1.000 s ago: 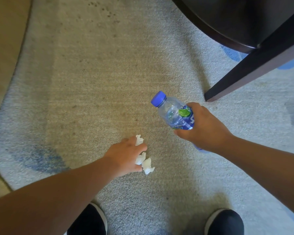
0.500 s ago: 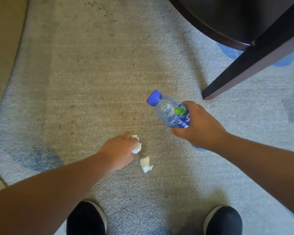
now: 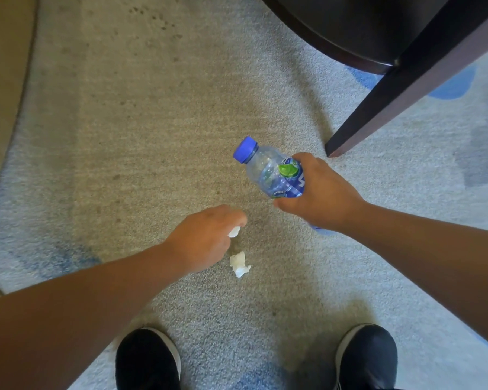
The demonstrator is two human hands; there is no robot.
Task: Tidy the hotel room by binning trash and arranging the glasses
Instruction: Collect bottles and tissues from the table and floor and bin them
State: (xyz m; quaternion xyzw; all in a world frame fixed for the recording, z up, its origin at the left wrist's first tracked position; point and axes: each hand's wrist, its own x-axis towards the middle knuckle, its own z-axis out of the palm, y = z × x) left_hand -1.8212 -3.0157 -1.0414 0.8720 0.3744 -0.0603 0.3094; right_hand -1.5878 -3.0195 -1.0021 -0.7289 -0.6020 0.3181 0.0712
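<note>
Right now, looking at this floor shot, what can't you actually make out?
- Head view: the tissue scrap in the left hand is mostly hidden under its fingers, so its size is unclear.
- The bottle label is half covered by the right hand.
- The dark furniture is cut off by the top edge.

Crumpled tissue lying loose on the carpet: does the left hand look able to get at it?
Probably yes. The loose tissue lies uncovered right beside the left hand, with nothing between them, though that hand is pinching another tissue scrap.
</note>
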